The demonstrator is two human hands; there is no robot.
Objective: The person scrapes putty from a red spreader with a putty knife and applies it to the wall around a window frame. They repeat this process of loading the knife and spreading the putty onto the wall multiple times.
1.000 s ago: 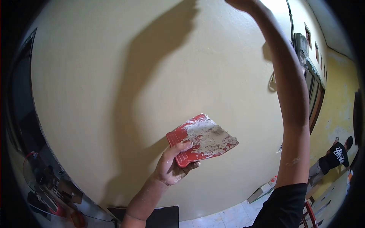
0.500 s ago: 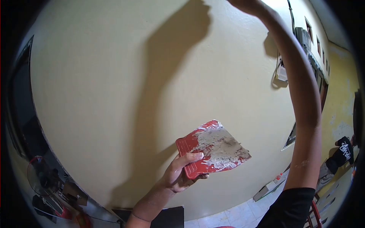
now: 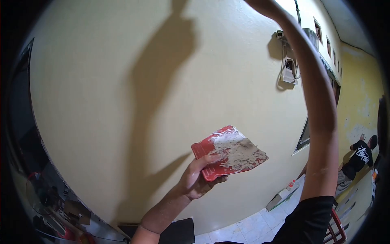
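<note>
- Light: bright, even; strong arm shadow on the wall [image 3: 101, 81].
- Lens: heavy fisheye, black vignette corners.
- Focus: sharp centrally, softer at edges.

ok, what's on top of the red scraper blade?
Grey-white putty is smeared over most of the red scraper, thickest toward its far edge. The left hand covers the near corner, so any putty there is hidden.

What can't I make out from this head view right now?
- Right hand: cut off by the top edge; only the raised arm shows, so its hold is unknown.
- Red scraper in the left hand: putty covers the blade.
- Person in black: too small, edge-warped.
- Wall box: too small.
</note>
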